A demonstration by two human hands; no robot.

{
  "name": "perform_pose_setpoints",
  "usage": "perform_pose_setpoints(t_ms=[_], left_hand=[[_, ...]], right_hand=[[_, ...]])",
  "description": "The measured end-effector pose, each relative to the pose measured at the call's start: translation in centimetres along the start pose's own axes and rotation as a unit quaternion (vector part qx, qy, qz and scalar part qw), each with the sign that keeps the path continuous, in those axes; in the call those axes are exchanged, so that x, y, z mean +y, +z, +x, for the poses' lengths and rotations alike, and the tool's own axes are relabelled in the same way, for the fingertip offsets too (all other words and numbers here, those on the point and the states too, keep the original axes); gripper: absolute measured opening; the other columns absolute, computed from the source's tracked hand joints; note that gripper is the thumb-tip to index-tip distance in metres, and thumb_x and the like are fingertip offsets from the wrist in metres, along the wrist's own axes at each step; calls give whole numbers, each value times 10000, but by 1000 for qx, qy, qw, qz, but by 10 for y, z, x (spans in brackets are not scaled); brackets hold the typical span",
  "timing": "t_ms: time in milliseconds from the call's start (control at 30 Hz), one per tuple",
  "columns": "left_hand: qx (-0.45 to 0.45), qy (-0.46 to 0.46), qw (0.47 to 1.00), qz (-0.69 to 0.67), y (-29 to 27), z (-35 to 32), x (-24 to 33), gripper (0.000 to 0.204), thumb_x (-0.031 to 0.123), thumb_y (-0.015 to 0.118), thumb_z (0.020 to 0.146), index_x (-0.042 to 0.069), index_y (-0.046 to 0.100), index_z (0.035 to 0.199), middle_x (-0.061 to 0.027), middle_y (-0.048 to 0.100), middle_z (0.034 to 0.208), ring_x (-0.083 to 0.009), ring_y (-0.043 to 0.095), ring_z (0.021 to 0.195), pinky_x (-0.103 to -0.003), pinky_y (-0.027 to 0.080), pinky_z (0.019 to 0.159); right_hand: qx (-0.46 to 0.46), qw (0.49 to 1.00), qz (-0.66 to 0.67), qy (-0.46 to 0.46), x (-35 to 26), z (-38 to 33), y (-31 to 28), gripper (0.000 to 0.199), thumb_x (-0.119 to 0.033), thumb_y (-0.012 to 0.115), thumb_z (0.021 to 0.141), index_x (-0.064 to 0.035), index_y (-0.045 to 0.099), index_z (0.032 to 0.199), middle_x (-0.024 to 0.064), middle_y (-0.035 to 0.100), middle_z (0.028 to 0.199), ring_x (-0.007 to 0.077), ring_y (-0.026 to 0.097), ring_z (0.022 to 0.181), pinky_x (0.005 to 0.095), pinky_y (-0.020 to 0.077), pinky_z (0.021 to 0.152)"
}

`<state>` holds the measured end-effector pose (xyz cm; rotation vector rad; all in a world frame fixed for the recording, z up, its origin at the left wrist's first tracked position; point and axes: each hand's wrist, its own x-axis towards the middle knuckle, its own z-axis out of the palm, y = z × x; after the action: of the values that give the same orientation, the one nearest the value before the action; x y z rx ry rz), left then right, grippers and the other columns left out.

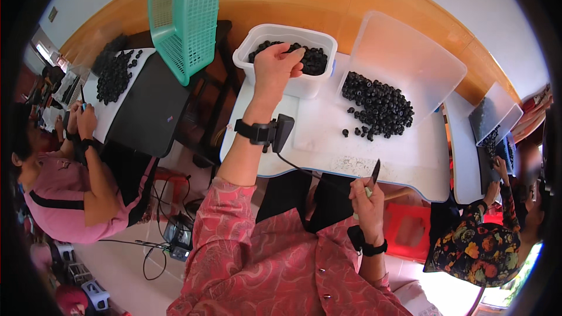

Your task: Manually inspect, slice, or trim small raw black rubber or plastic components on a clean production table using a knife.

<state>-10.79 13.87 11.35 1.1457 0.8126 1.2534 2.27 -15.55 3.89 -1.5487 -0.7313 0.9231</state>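
Observation:
My left hand (281,61) is over a white plastic tub (246,61), its fingers bent together above the small black round pieces (316,61) inside. Whatever those fingers may hold is too small to make out. In my right hand (369,205), near the table's front edge, is a small knife (376,171) with a dark blade pointing up and a pale green handle. A loose pile of similar black pieces (380,105), some with ring-like ends, lies on the white table (310,129) to the right of the tub.
A translucent bin (410,52) lies tipped behind the pile. Dark crumbs (363,165) dot the table's front edge. A green basket (202,29) stands at the left. People work at tables on both sides. A red stool (408,228) and cables (155,251) are below.

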Motion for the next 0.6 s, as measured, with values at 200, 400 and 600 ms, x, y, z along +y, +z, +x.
perform_pose_setpoints(t_ms=[200,400,600], left_hand=[[-38,-6,993,113,-13,-53,-57,194,153,694,847,-14,670,942,-39,648,730,-76,586,601,-221,483,542],[-134,121,931,317,27,-98,-130,171,176,689,800,13,670,850,-168,647,757,-313,632,701,-406,502,633],[-158,85,854,489,84,-107,-149,244,252,679,822,45,642,947,-218,559,930,-378,610,813,-458,511,693]], right_hand=[[14,1000,0,9,27,12,-10,192,-215,545,979,-38,575,910,-27,521,654,10,369,468,183,249,410],[-4,1000,-5,22,27,14,1,178,-224,581,955,-54,571,901,-31,527,639,17,411,487,188,299,423],[30,999,-24,34,31,6,-10,139,-186,582,952,-65,576,884,-39,533,650,8,385,482,183,266,424]])
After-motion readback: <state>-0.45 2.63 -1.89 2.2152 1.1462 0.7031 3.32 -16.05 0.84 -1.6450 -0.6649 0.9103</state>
